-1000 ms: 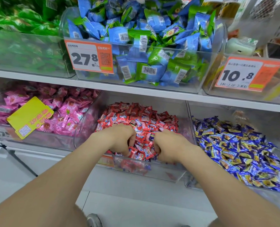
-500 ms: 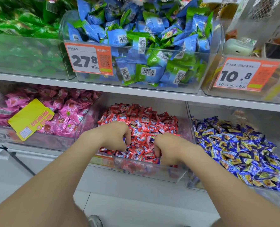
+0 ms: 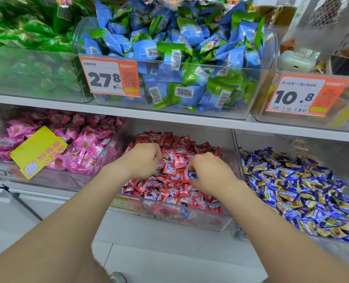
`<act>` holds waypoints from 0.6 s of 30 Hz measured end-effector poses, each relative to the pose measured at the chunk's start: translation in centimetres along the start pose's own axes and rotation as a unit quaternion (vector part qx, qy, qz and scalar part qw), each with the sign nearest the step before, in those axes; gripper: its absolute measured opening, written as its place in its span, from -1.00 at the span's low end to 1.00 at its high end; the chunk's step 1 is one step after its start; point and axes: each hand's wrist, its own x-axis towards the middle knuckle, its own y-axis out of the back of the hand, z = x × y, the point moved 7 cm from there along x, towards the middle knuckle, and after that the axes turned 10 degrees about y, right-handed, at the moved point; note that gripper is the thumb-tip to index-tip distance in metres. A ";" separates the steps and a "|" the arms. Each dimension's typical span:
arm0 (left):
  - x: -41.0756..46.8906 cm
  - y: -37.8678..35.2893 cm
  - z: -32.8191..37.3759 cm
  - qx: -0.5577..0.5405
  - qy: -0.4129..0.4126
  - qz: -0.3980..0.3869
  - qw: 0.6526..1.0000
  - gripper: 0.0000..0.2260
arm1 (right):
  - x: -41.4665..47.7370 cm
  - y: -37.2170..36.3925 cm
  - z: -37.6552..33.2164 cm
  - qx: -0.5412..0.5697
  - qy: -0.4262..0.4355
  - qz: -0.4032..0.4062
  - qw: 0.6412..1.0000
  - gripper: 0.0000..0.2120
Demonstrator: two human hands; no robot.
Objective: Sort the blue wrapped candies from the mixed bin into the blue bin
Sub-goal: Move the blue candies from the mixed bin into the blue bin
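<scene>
Trouble could start with the small blue candy [image 3: 193,176], which sits at the fingertips of the right hand [image 3: 208,174] in the middle of the mixed bin [image 3: 190,219]. The fingers are curled tight and seem to pinch it, but only a little bit of wrapper shows, so the hold may be thin. The wrapper looks shiny, and I think it could slip out and drop back among the red candies [image 3: 175,160], where it would be hard to find. A red one might get pinched along with it and land in the blue bin [image 3: 333,154] just beside on the right. The left hand [image 3: 142,160] is curled down in the pile; I cannot tell if it holds anything.
</scene>
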 end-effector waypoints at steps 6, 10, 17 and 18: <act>0.6 -0.7 -0.1 0.096 -0.035 0.005 0.995 -0.62 | 0.7 -0.1 0.4 0.011 -0.032 -0.023 0.999 -0.86; 0.7 -0.7 -0.7 0.111 0.000 -0.014 0.994 -0.45 | 0.0 1.2 1.6 0.054 -0.070 -0.022 0.996 -0.92; 0.4 -1.4 -0.5 0.143 0.009 -0.009 0.990 -0.56 | -0.8 3.5 1.4 0.205 -0.069 0.024 0.976 -0.82; 0.3 -1.6 -0.7 0.146 0.013 -0.014 0.989 -0.58 | -0.7 3.6 1.1 0.217 -0.071 0.034 0.973 -0.74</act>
